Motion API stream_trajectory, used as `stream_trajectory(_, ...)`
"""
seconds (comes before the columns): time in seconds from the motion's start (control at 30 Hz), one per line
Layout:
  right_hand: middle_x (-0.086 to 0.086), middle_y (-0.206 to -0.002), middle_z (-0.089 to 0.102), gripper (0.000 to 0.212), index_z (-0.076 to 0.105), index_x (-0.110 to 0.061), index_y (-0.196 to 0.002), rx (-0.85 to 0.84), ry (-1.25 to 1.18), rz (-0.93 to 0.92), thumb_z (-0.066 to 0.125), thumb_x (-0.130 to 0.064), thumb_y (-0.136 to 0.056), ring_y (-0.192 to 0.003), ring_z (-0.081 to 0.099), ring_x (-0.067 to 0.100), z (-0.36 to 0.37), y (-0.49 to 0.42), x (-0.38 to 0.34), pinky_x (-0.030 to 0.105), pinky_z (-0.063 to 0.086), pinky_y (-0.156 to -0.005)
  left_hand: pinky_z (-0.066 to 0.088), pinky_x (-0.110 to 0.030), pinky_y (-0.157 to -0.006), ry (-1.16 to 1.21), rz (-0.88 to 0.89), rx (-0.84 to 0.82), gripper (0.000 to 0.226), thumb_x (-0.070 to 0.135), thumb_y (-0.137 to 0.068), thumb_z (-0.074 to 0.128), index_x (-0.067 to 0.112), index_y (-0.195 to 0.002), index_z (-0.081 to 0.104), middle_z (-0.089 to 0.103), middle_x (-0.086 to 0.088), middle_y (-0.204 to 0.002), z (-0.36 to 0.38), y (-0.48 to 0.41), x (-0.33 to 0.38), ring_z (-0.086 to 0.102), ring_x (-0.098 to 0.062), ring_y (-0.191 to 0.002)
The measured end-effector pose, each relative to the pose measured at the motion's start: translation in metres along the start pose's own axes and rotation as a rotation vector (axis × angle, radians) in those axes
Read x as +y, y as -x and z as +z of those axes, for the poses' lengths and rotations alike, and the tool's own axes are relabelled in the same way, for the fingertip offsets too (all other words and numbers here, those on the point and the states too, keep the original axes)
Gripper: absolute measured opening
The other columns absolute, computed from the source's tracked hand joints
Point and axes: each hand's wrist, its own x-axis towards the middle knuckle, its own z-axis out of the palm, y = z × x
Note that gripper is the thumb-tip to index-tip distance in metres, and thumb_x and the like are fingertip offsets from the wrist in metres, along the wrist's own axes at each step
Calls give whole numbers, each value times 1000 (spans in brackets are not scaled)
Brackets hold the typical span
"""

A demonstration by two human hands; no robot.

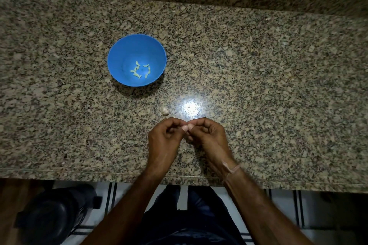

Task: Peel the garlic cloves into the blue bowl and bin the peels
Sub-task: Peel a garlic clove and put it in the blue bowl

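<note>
Both hands are working over the bench (258,65), near its front edge at 6 o'clock. The left hand (162,138) and right hand (210,136) are meeting tip to tip, with the fingers (197,121) curled and pinching a small pale garlic clove (185,127) between them. The clove is mostly hidden, so I can't tell how much skin is left on it.

The blue bowl (119,53) is sitting at 10 o'clock from the hands, well apart, and is holding a handful of peeled cloves (140,70). One more garlic piece (164,110) is lying on the bench at 11 o'clock, just beyond the left hand. It looks unpeeled.

My read: they're mid-peel on one clove and the task is partway done. The skin isn't visibly coming off yet.

Next move probably calls for the following:
- Strip the skin with the thumbnails while keeping hold of the clove.
- Carry the clove out to 10 o'clock and drop it in the bowl.
- Keep the peel in the other hand.

A dark bin-like object (53,217) is standing on the floor at 7 o'clock, below the bench edge. It's too dim to confirm, but that's likely where the peels are going.
</note>
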Motion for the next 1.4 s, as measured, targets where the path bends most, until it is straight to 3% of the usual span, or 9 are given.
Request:
stream_trajectory(0.17, 20, -94, 76, 5, 73, 2, -99, 14, 114, -116, 71, -1, -96, -89, 73, 30, 1, 2, 0, 38, 62, -84, 59, -29, -71, 9, -71, 18, 8, 23, -96, 71, 20, -93, 77, 76, 8, -81, -1, -3, 1, 71, -7, -76)
stream_trajectory(0.27, 11, -88, 76, 2, 73, -3, -94, 53, 252, -231, 72, -3, -95, -88, 73, 33, 2, -1, 3, 38, 62, -81, 50, -27, -64, 359, -342, -105, 18, 21, -100, 66, 11, -89, 75, 69, 0, -74, 3, -5, 3, 61, -11, -68)
stream_trajectory(0.33, 10, -87, 76, 4, 74, -4, -93, 67, 262, -241, 71, -4, -96, -86, 73, 33, 2, -3, 4, 39, 62, -80, 46, -28, -63, 486, -421, -137, 19, 21, -101, 65, 12, -87, 75, 66, -4, -75, 5, -5, 2, 56, -13, -69)
stream_trajectory(0.53, 19, -94, 77, 7, 74, 0, -100, 23, 94, -117, 69, -4, -98, -93, 75, 35, 1, -1, 2, 42, 62, -88, 46, -30, -65, 438, -336, -69, 20, 21, -101, 65, 3, -98, 73, 67, -6, -77, 7, -2, 0, 55, -16, -70)
stream_trajectory(0.7, 10, -90, 75, 6, 72, -6, -94, 35, 251, -241, 74, 0, -92, -91, 71, 36, -1, -3, 2, 43, 62, -85, 48, -22, -64, 370, -270, -24, 20, 21, -101, 65, 3, -96, 74, 69, 4, -71, 6, -2, 3, 60, -6, -65)
stream_trajectory(0.83, 5, -87, 72, 12, 69, -8, -91, 33, 333, -329, 69, 4, -93, -86, 70, 27, -1, -4, 1, 37, 61, -79, 50, -21, -69, 282, -195, -49, 22, 24, -100, 67, 6, -91, 75, 72, 0, -75, 3, -4, 6, 65, -7, -71)
stream_trajectory(1.03, 1, -84, 63, 17, 61, -5, -92, -6, 427, -392, 56, 10, -97, -79, 58, 8, 1, -3, 1, 21, 50, -70, 48, -30, -66, 318, -296, -103, 23, 22, -100, 66, 4, -91, 75, 69, -8, -74, 3, -7, 8, 59, -15, -68)
stream_trajectory(1.23, -1, -77, 53, 23, 53, -12, -88, 19, 692, -546, 51, 7, -101, -71, 47, 16, 0, -7, 10, 32, 37, -61, 47, -28, -63, 370, -384, -106, 22, 18, -101, 63, 3, -91, 75, 68, -6, -74, 5, -6, 8, 57, -14, -67)
stream_trajectory(1.4, -4, -81, 50, 31, 50, -19, -89, 32, 829, -547, 46, 12, -85, -78, 45, 18, 2, -2, 12, 32, 34, -63, 45, -27, -60, 422, -441, -79, 26, 16, -102, 62, 8, -80, 74, 67, -3, -68, 9, -5, 9, 54, -12, -62)
